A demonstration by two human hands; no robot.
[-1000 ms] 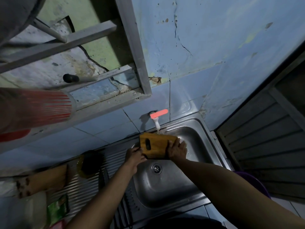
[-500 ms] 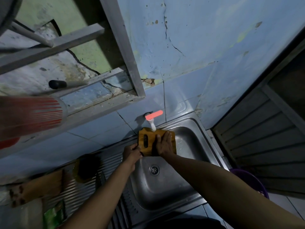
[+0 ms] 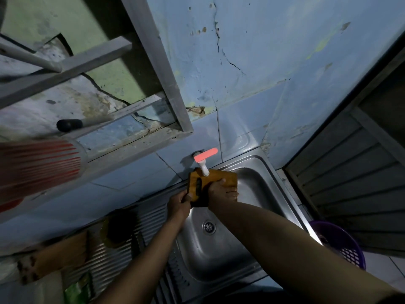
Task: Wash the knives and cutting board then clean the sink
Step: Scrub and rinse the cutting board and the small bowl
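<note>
A small wooden cutting board with a dark handle slot is held over the steel sink, right under the white tap with a red lever. My left hand grips the board's left edge near the slot. My right hand lies flat on the board's face with its fingers spread. The drain shows below the hands. No knife is clearly visible.
A ribbed steel drainboard left of the basin carries a dark round object, a wooden item and a green packet. A purple basket stands at the right by a slatted door. A metal frame hangs on the wall above.
The board has been lifted closer to the tap and tilted more upright. My right hand slid from the board's right edge onto its face. The camera view shifted slightly.
</note>
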